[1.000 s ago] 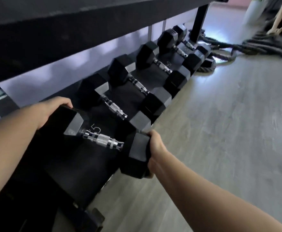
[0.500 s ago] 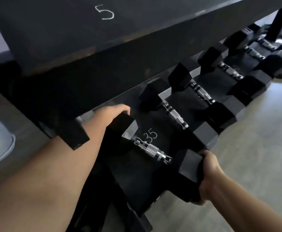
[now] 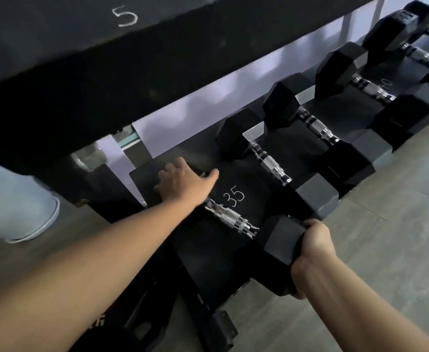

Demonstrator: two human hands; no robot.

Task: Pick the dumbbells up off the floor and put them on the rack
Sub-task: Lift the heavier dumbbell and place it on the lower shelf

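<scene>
The dumbbell [image 3: 236, 222] lies on the low shelf [image 3: 208, 252] of the rack [image 3: 157, 59], at the left end of the row, just under a chalk "35" [image 3: 233, 196]. Its near head sticks out past the shelf's front edge. The right hand [image 3: 312, 252] has its grip wrapped tight around that near head. The left hand [image 3: 182, 182] lies on the far head with fingers spread and loose, not squeezing. Its shiny handle shows between the two hands. The next dumbbell [image 3: 271, 163] sits just beside it on the right, and more dumbbells [image 3: 360, 90] line up after that. Left of the held one, the shelf ends soon. The top shelf [image 3: 121, 16] hangs low over the row, marked "5". The floor [image 3: 386, 250] in front is bare and wide.
</scene>
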